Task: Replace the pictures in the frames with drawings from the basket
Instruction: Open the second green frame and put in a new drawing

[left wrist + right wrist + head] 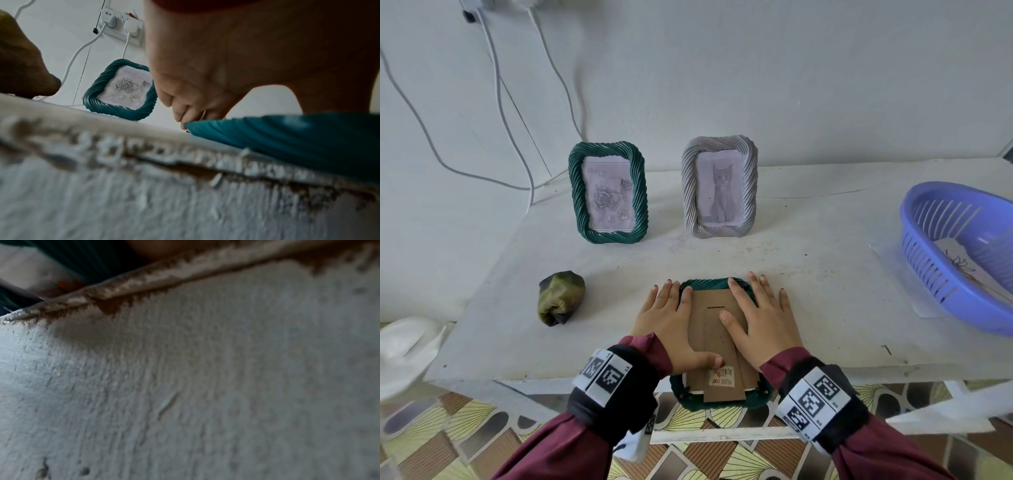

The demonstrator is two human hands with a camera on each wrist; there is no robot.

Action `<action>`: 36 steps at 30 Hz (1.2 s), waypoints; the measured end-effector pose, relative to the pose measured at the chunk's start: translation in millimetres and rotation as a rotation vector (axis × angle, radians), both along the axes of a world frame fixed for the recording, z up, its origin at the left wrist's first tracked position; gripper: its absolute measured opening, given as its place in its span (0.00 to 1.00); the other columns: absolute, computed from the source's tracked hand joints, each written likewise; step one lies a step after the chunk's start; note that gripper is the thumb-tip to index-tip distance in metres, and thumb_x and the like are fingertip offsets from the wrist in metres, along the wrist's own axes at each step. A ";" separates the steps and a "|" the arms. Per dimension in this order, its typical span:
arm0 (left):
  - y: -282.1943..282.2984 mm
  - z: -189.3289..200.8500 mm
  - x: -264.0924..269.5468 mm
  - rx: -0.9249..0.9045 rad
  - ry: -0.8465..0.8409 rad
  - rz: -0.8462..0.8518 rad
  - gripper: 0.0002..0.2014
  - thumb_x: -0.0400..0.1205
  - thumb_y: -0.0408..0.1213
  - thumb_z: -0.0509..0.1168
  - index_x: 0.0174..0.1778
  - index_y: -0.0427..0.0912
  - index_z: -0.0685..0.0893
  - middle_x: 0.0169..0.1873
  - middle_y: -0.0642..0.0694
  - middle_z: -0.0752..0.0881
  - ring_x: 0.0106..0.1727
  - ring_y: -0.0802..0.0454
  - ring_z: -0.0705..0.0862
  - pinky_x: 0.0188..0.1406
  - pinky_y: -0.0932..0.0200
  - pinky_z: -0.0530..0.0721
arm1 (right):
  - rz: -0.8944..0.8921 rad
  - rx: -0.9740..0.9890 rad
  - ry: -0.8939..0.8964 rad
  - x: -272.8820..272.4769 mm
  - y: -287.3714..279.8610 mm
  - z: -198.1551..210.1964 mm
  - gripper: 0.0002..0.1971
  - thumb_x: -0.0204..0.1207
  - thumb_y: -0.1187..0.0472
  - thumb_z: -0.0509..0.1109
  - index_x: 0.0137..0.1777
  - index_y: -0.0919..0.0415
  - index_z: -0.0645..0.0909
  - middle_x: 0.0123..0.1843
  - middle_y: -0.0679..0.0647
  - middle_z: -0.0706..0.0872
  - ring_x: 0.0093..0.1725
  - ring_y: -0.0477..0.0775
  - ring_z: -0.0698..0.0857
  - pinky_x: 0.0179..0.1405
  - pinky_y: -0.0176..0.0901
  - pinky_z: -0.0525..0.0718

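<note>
A dark green frame (717,401) lies face down at the table's front edge, partly overhanging it, its brown cardboard back (709,329) up. My left hand (669,320) lies flat on its left side, thumb near the barcode sticker (722,376). My right hand (758,318) presses flat on its right side. Both have straight, spread fingers. At the back stand a green frame (608,192) with a rose drawing and a grey frame (719,186) with a cat drawing. The left wrist view shows the lying frame's rim (287,136) under my palm, and the rose frame (121,91).
A purple basket (962,253) holding a drawing (969,270) stands at the right on a white sheet. A crumpled green-brown lump (561,297) lies left of my hands. White cables (500,102) hang on the wall. A white plastic bag (407,346) sits off the table's left.
</note>
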State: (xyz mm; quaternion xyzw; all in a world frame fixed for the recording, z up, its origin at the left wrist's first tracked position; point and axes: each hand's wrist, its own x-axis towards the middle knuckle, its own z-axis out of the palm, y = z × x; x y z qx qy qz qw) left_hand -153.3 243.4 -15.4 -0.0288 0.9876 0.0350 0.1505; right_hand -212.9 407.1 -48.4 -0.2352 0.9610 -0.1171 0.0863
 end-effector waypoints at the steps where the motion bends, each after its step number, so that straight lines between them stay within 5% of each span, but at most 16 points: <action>1: 0.6 1.1 0.0 -0.002 -0.007 0.003 0.62 0.63 0.78 0.56 0.80 0.40 0.36 0.81 0.40 0.39 0.81 0.47 0.35 0.78 0.51 0.31 | -0.002 0.000 -0.002 0.3 -0.2 0.7 0.32 0.78 0.34 0.38 0.80 0.41 0.41 0.84 0.51 0.40 0.82 0.51 0.37 0.80 0.54 0.36; 7: 0.0 0.1 3.8 0.055 0.001 0.010 0.63 0.61 0.80 0.54 0.80 0.42 0.36 0.80 0.40 0.37 0.80 0.48 0.33 0.77 0.49 0.29 | 0.007 -0.040 -0.014 -0.1 1.7 2.3 0.30 0.81 0.39 0.45 0.80 0.42 0.41 0.84 0.54 0.39 0.82 0.54 0.36 0.80 0.54 0.36; 10: -1.5 -9.2 12.7 0.139 0.111 -0.002 0.66 0.51 0.85 0.40 0.80 0.45 0.37 0.80 0.43 0.35 0.79 0.52 0.31 0.75 0.53 0.27 | 0.034 -0.140 -0.034 4.4 7.9 4.3 0.29 0.83 0.45 0.50 0.81 0.45 0.45 0.84 0.53 0.40 0.82 0.54 0.36 0.79 0.51 0.36; 13: -2.8 -20.5 27.6 0.290 0.256 0.008 0.62 0.53 0.85 0.30 0.80 0.49 0.41 0.76 0.53 0.36 0.77 0.58 0.32 0.75 0.59 0.28 | 0.068 -0.389 -0.041 19.3 23.1 5.4 0.25 0.82 0.49 0.56 0.78 0.45 0.58 0.83 0.46 0.49 0.82 0.46 0.43 0.79 0.45 0.39; 19: 1.2 -40.3 70.2 0.547 0.418 0.091 0.53 0.57 0.84 0.49 0.74 0.56 0.64 0.74 0.61 0.56 0.78 0.61 0.51 0.78 0.58 0.47 | 0.106 -0.661 -0.087 59.7 66.0 -8.4 0.21 0.69 0.37 0.62 0.62 0.37 0.73 0.72 0.30 0.67 0.76 0.31 0.60 0.77 0.45 0.59; 23: 1.1 -54.0 85.2 0.632 0.497 0.081 0.43 0.57 0.79 0.61 0.66 0.62 0.72 0.74 0.60 0.64 0.77 0.60 0.60 0.76 0.56 0.53 | 0.085 -0.711 -0.076 70.5 75.7 -16.6 0.25 0.61 0.31 0.68 0.54 0.43 0.81 0.69 0.28 0.73 0.72 0.28 0.66 0.75 0.38 0.56; 30: 1.3 -54.0 85.1 0.702 0.504 0.119 0.40 0.54 0.78 0.63 0.61 0.65 0.75 0.73 0.61 0.65 0.77 0.61 0.60 0.75 0.60 0.52 | 0.062 -0.719 -0.121 72.8 75.2 -19.0 0.18 0.54 0.43 0.79 0.45 0.39 0.82 0.69 0.27 0.71 0.72 0.25 0.64 0.73 0.29 0.49; 36: 0.3 -54.4 84.7 0.706 0.486 0.124 0.38 0.55 0.78 0.63 0.59 0.66 0.76 0.72 0.63 0.65 0.77 0.61 0.60 0.77 0.58 0.51 | 0.093 -0.654 -0.117 71.1 74.7 -17.8 0.14 0.58 0.52 0.81 0.42 0.41 0.83 0.70 0.27 0.68 0.71 0.21 0.59 0.71 0.25 0.45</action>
